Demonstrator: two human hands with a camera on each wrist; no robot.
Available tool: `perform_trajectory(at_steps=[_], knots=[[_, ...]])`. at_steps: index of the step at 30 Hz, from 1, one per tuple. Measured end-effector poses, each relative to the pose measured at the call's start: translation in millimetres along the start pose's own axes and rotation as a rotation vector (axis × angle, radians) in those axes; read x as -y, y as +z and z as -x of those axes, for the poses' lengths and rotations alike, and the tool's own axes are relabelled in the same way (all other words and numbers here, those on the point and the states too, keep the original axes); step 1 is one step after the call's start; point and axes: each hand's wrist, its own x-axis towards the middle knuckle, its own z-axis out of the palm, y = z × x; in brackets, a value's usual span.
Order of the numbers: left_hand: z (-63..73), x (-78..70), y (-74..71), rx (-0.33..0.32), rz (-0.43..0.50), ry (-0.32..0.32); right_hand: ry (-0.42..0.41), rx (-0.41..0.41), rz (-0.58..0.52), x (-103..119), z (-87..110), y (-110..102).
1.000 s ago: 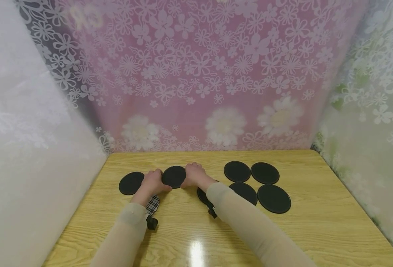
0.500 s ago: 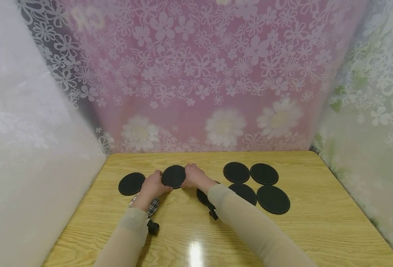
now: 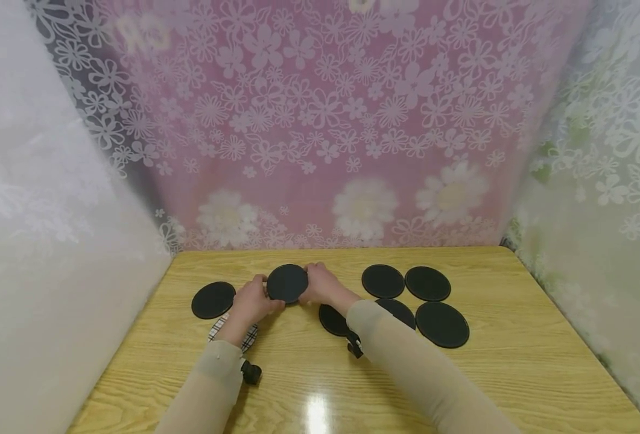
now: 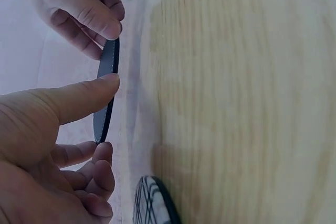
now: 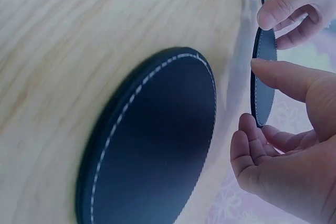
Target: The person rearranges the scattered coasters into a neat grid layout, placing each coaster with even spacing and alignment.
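A round black coaster [image 3: 287,283] with stitched edging is held between both hands near the back of the table. My left hand [image 3: 253,301] pinches its left edge between thumb and fingers. On the opposite edge, my right hand [image 3: 322,284] grips it the same way. Both wrist views show the held coaster [image 4: 108,59] nearly edge-on, raised off the wood. A plaid coaster [image 3: 250,337] lies partly hidden under my left wrist. Left of that hand is another black coaster [image 3: 213,300]. Beneath my right forearm, a further black coaster [image 5: 157,135] lies partly covered.
Several black coasters lie at the right in two rows; the front right coaster [image 3: 442,324] is fully visible, while its neighbour [image 3: 398,313] is partly behind my sleeve. The wooden table [image 3: 515,374] meets a pink flowered sheet [image 3: 325,150] at the back.
The held coaster has risen slightly from the table and shifted a little to the right, both hands moving with it. More of the plaid coaster shows than a second ago.
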Motion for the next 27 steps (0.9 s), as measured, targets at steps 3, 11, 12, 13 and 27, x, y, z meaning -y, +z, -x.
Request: perform_trajectory(at_steps=[3, 11, 12, 13, 27], knots=[[0.0, -4.6, 0.4, -0.005, 0.009, 0.008, -0.002, -0.003, -0.018, -3.7, 3.2, -5.5], [1.0, -20.7, 2.1, -0.002, 0.036, 0.037, -0.022, -0.012, -0.027, -15.0, 11.8, -19.8], [0.2, -22.5, 2.8, -0.003, 0.039, 0.043, -0.023, -0.011, -0.028, -16.2, 13.3, -22.0], [-0.4, -24.5, 3.7, -0.005, 0.044, 0.05, -0.023, -0.01, -0.03, -17.6, 14.8, -24.1], [-15.7, -55.4, 21.1, 0.024, 0.071, 0.132, 0.04, -0.004, -0.064, -48.4, 27.7, -48.2]])
